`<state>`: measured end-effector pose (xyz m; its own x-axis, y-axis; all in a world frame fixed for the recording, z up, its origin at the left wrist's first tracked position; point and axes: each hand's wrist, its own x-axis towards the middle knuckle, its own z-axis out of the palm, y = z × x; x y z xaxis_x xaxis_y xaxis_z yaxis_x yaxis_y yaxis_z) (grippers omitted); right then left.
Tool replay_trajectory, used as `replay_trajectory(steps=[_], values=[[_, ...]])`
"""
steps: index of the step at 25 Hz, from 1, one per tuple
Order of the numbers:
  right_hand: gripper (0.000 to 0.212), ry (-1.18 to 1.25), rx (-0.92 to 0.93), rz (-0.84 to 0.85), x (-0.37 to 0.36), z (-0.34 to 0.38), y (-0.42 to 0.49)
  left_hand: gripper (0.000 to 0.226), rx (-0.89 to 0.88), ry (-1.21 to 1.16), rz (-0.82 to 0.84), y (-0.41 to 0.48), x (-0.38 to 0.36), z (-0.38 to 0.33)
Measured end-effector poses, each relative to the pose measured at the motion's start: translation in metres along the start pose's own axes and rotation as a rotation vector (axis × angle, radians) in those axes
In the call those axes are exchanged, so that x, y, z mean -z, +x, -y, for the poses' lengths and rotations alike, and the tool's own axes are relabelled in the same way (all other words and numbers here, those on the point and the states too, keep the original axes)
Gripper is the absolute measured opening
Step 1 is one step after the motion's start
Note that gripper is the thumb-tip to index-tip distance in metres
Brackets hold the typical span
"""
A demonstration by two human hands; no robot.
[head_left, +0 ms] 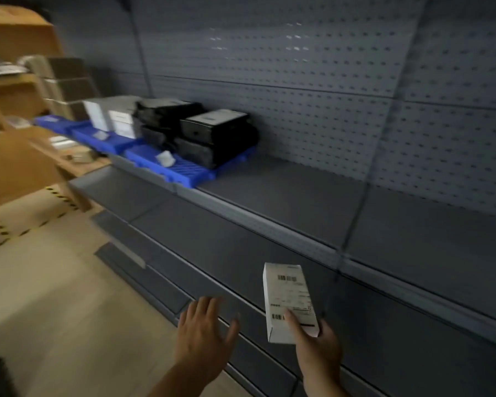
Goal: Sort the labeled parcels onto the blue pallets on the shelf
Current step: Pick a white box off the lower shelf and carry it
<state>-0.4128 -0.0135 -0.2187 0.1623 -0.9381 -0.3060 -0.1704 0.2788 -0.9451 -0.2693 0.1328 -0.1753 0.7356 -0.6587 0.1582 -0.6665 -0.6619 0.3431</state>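
From the head camera, the right hand (319, 351) grips a white labeled parcel (288, 296) by its lower end, thumb pressed across the barcode label, holding it upright in front of the grey shelf (298, 202). The left hand (204, 328) hangs beside it with fingers spread, holding nothing. Up the shelf to the left sit the blue pallets (184, 171), the nearest stacked with black parcels (215, 136), white boxes (109, 117) on the next, well apart from the held parcel.
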Motion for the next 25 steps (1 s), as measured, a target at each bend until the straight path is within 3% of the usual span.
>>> replay_trajectory(steps=[8,15,25], values=[[0.031,-0.138,0.188,0.391,-0.234,0.047,-0.1,0.056,0.238,0.071,-0.222,0.033,0.094,0.202],[0.029,-0.106,0.266,0.507,-0.394,0.079,-0.14,0.055,0.373,0.04,-0.31,0.082,0.145,0.33],[0.029,-0.031,0.287,0.572,-0.618,0.123,-0.119,0.051,0.474,0.067,-0.338,0.237,0.184,0.481]])
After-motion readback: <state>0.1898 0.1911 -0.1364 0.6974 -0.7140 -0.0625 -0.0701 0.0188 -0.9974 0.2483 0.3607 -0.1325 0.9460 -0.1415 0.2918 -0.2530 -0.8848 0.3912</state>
